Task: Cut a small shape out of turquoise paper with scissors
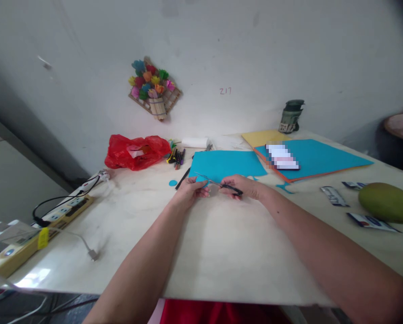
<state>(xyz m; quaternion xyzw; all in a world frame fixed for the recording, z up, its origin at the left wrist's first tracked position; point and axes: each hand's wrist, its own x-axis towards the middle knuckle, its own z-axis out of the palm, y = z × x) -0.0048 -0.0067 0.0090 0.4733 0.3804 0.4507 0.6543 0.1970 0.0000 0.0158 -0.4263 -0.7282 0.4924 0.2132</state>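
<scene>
Between the fingers of my left hand (190,191) is a small piece of blue paper (202,179). My right hand (237,185) grips a pair of scissors (233,188) by the dark handles, and their blades reach left across the blue piece. Just beyond both hands lies a blue sheet (226,163) with a cut front edge. A small blue paper circle (173,183) rests on the table left of my left hand, beside a thin black stick-like thing (183,178). Blue offcuts (285,188) lie to the right of my right hand.
Left of the sheet are markers (179,159), a yellow-black cutter (171,156) and a red plastic bag (137,152). A phone (283,156) lies on stacked coloured sheets (326,155). A green fruit (388,202) and small packets (334,196) sit right; a power strip (61,220) runs left.
</scene>
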